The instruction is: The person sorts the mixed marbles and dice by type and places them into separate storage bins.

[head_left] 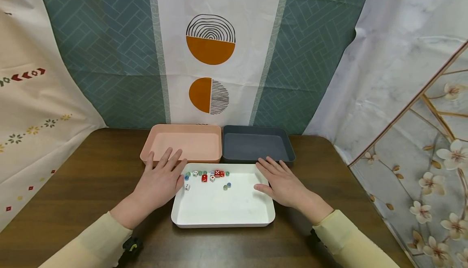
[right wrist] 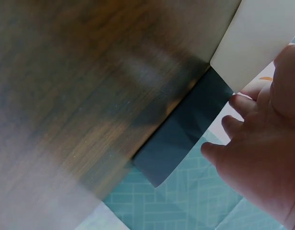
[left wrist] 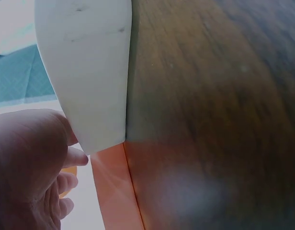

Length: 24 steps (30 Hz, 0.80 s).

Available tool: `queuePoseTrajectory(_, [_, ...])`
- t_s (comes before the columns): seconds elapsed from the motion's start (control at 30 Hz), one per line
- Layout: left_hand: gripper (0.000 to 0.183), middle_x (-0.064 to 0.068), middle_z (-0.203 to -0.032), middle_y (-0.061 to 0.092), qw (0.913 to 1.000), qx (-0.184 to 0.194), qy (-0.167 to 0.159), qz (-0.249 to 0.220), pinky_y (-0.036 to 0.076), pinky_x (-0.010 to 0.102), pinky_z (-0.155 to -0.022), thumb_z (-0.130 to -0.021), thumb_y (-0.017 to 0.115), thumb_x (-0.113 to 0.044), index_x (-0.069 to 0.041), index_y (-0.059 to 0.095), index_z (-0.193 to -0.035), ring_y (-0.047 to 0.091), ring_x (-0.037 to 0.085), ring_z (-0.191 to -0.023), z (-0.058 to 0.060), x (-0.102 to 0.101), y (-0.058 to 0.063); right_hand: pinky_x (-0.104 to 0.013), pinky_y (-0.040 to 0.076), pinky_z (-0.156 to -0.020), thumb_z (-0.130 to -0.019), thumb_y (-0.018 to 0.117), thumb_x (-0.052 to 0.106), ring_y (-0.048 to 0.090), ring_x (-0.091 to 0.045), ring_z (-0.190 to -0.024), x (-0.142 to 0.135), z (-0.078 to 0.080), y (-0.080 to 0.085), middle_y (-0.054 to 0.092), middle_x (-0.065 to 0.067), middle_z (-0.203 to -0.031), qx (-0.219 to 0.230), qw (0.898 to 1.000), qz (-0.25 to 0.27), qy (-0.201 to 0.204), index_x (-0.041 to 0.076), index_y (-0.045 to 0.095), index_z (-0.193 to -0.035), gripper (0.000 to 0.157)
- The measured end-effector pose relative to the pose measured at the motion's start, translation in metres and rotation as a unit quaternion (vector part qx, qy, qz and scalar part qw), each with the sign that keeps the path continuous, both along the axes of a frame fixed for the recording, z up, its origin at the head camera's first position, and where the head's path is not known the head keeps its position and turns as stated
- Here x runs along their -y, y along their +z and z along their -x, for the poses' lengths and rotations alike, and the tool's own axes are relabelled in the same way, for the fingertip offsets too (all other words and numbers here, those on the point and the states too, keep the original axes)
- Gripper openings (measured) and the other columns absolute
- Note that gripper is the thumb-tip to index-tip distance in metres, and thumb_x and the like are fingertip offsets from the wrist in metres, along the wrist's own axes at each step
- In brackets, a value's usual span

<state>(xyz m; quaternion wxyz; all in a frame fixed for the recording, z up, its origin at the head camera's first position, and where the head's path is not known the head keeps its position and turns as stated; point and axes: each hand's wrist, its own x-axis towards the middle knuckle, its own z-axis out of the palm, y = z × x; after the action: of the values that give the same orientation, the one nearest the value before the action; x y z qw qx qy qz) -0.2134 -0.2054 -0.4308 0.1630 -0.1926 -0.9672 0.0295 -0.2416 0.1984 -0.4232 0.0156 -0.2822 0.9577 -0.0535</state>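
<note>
On a brown table (head_left: 91, 178), white tray (head_left: 223, 209), patterned curtain (head_left: 117, 36) behind; hands (head_left: 161, 182) (head_left: 285, 186) spread, holding nothing

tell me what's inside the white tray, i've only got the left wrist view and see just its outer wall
Observer: Red and white dice and small green and blue pieces lie in the white tray.
Operator: ok what's next to the pink tray
Observer: A dark tray, on its right in the head view.
Operator: and where's the right hand
Observer: At the white tray's right edge, fingers extended.
</note>
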Motion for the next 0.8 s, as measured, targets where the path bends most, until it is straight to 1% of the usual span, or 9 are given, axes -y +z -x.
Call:
queuePoseTrajectory(0.2, [0.054, 0.021, -0.169, 0.047, 1.0, 0.002, 0.002, -0.007, 0.022, 0.082, -0.122, -0.105, 0.071, -0.03, -0.008, 0.065, -0.154, 0.037, 0.047, -0.159, 0.001, 0.0, 0.0, -0.063, 0.014, -0.134, -0.112, 0.059, 0.055, 0.018, -0.034, -0.169, 0.0, -0.001, 0.0, 0.03, -0.01, -0.18, -0.007, 1.0, 0.007, 0.003, 0.008, 0.039, -0.172, 0.079])
queuePoseTrajectory(0.3, [0.057, 0.021, -0.17, 0.046, 0.9999, 0.005, 0.005, -0.015, 0.021, 0.081, -0.122, -0.106, 0.07, -0.031, -0.007, 0.061, -0.157, 0.035, 0.047, -0.16, 0.001, 0.0, -0.001, -0.064, 0.015, -0.133, -0.111, 0.06, 0.056, 0.021, -0.036, -0.168, 0.0, -0.002, -0.001, 0.032, -0.012, -0.179, -0.018, 1.0, 0.02, 0.01, 0.007, 0.041, -0.171, 0.079])
queuePoseTrajectory(0.43, [0.06, 0.021, -0.172, 0.043, 0.9993, 0.017, 0.012, -0.032, 0.018, 0.081, -0.124, -0.109, 0.067, -0.033, -0.006, 0.056, -0.161, 0.033, 0.047, -0.161, 0.002, -0.003, -0.004, -0.065, 0.017, -0.132, -0.111, 0.057, 0.059, 0.023, -0.037, -0.167, 0.001, -0.002, -0.004, 0.034, -0.013, -0.178, -0.038, 0.999, 0.027, 0.015, 0.007, 0.042, -0.17, 0.081])
queuePoseTrajectory(0.6, [0.061, 0.021, -0.174, 0.039, 0.9979, 0.032, 0.017, -0.054, 0.015, 0.081, -0.124, -0.11, 0.066, -0.033, -0.005, 0.054, -0.163, 0.03, 0.048, -0.162, 0.003, -0.008, -0.005, -0.064, 0.016, -0.133, -0.111, 0.057, 0.06, 0.02, -0.035, -0.168, 0.006, -0.003, -0.003, 0.031, -0.011, -0.18, -0.04, 0.999, 0.019, 0.01, 0.008, 0.039, -0.172, 0.082])
queuePoseTrajectory(0.8, [0.057, 0.021, -0.173, 0.041, 0.9966, 0.035, 0.012, -0.074, 0.018, 0.077, -0.126, -0.111, 0.064, -0.029, -0.004, 0.056, -0.161, 0.033, 0.047, -0.161, 0.005, -0.015, -0.004, -0.062, 0.012, -0.134, -0.111, 0.057, 0.06, 0.017, -0.032, -0.169, 0.016, -0.005, 0.0, 0.029, -0.009, -0.181, -0.039, 0.999, 0.015, 0.017, 0.01, 0.037, -0.173, 0.082])
